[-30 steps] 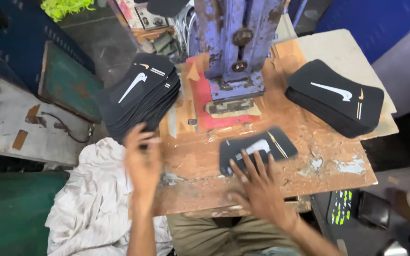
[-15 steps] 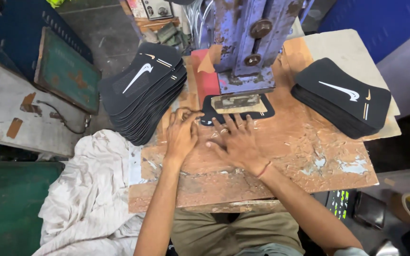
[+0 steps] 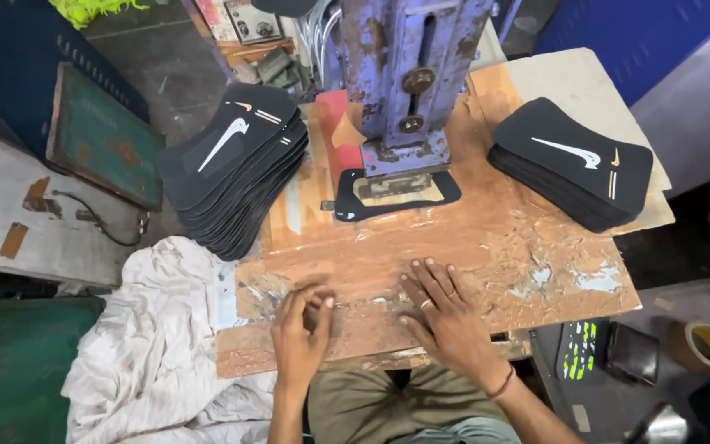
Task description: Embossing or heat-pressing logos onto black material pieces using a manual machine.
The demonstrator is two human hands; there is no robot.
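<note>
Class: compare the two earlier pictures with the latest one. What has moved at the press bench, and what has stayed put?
The black piece, earlier on the board near the person, now lies under the press. The left hand and right hand have let it go and drawn back to the board's near edge, resting empty. The left stack and right stack stayed put.

We see a dark concrete floor (image 3: 166, 74), a blue metal cabinet (image 3: 18, 74) at left, a crumpled white cloth (image 3: 149, 345), a green framed board (image 3: 100, 136), our taped wooden bench (image 3: 486, 247), daylight overhead
</note>
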